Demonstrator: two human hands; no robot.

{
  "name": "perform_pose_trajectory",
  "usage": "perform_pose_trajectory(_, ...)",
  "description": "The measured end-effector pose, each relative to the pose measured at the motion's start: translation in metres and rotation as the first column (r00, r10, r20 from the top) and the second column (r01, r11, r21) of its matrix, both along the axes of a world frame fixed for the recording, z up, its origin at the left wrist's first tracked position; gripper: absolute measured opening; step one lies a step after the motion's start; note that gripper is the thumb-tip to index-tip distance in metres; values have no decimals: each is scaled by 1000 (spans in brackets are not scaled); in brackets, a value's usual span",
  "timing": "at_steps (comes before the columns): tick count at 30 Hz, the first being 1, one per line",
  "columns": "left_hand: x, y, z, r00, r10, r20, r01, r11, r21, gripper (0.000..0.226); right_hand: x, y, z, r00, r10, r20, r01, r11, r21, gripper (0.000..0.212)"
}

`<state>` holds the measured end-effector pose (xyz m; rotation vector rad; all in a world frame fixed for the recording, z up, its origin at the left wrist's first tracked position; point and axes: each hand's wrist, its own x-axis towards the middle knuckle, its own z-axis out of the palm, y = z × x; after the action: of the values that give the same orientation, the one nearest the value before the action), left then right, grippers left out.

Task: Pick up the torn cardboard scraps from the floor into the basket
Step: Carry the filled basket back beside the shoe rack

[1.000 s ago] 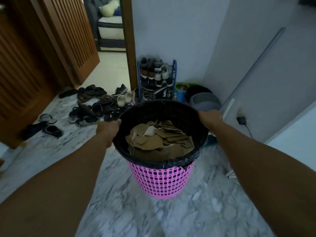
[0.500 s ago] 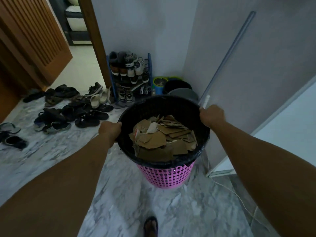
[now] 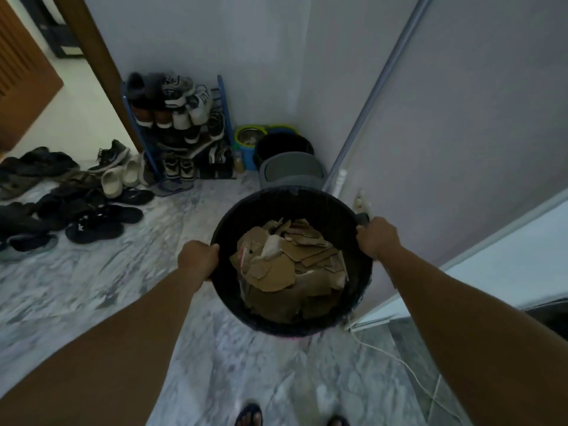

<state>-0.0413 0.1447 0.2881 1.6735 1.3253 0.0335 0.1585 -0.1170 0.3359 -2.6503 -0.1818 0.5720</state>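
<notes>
Now your view has swung right and tipped down over the last second: you look almost straight into the basket [image 3: 292, 321], where a moment ago its pink side showed plainly and now only a sliver shows under the black liner. Your left hand [image 3: 198, 256] has its grip curled round the near-left rim, and your right hand [image 3: 376, 238] has its grip wrapped over the far-right rim, both closed tight on the basket as they were before. The scraps [image 3: 289, 265] lie heaped inside, brown and torn, with nothing spilled over the edge. The corner has drawn closer, so the shoe rack [image 3: 181, 130] and the grey bin [image 3: 292, 170] now sit just beyond the basket, and your feet have come into sight at the bottom edge. Whether the basket is lifted or set on the floor [image 3: 138, 272] you cannot tell from here. No loose cardboard shows on the marble in view, so the gathering looks done, and you seem to be carrying the load toward the corner; mind the white cord [image 3: 399, 361] trailing by your right foot
</notes>
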Motion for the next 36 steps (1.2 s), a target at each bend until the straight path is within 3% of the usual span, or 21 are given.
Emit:
perform_pose_trajectory(3,28,-12,-41,999,7,-38,-9,999,-48,29,31,-9,-45,997,53,-54,-55,998,-34,24)
perform_pose_trajectory(12,77,-33,-156,971,14,-239,-36,995,-88,17,85,-26,-173,960,252,-120,-269,950,-158,38)
perform_pose_trajectory(16,78,-43,-218,935,-62,-348,56,998,-29,17,87,-31,-237,941,300,-159,-325,931,-166,21)
perform_pose_trajectory(18,76,-46,-240,919,-83,-386,82,996,-19,17,85,-34,-265,941,289,-176,-318,933,-167,30)
perform_pose_trajectory(20,76,-48,-266,905,-101,-412,99,995,-27,17,86,-35,-294,942,284,-177,-312,937,-158,16)
perform_pose_trajectory(22,79,-48,-287,898,-134,-418,130,991,-39,19,91,-37,-317,945,276,-174,-303,940,-158,11)
perform_pose_trajectory(24,85,-47,-312,899,-159,-407,153,987,-49,20,99,-38,-343,952,262,-157,-286,945,-157,33)
perform_pose_trajectory(27,98,-45,-345,905,-175,-389,174,984,-38,17,109,-41,-372,962,237,-133,-256,954,-154,43)
perform_pose_trajectory(32,119,-49,-382,903,-212,-375,227,974,-5,17,121,-46,-411,975,202,-90,-215,960,-179,41)
perform_pose_trajectory(36,127,-47,-404,918,-195,-344,212,977,10,18,127,-44,-433,982,183,-50,-189,958,-213,27)
